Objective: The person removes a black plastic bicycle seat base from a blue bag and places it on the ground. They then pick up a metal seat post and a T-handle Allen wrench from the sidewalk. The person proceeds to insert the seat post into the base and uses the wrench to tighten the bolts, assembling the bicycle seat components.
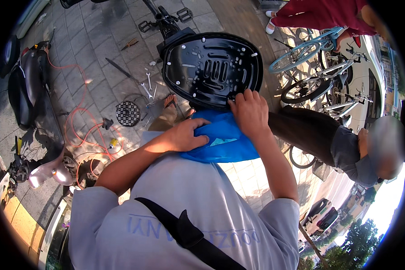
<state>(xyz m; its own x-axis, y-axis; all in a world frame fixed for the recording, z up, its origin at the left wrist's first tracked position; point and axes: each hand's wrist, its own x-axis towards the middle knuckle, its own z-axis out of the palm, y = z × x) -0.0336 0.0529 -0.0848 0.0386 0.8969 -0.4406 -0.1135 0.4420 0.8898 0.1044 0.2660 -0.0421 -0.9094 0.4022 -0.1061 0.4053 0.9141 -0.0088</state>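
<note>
In front of me sits a glossy black moulded plastic tray (pixel 195 63), rounded, with slots and several bright bolt heads in it. It is on a bike whose pedals show beyond it. A crumpled blue plastic bag (pixel 231 135) lies between my body and the tray's near edge, its mouth partly spread and something pale inside. My left hand (pixel 186 135) holds the bag's left side, fingers curled into its opening. My right hand (pixel 251 112) is bent over the tray's near rim, the bag beneath it; whether its fingertips also pinch the bag is hidden.
On the paving at left lie wrenches (pixel 147 87), a long dark bar (pixel 121 68), pliers (pixel 129 43), a checkered round piece (pixel 128 113) and an orange hose (pixel 78 110). A scooter (pixel 36 99) stands far left. A person (pixel 351 153) stands at right, near parked bicycles (pixel 319 85).
</note>
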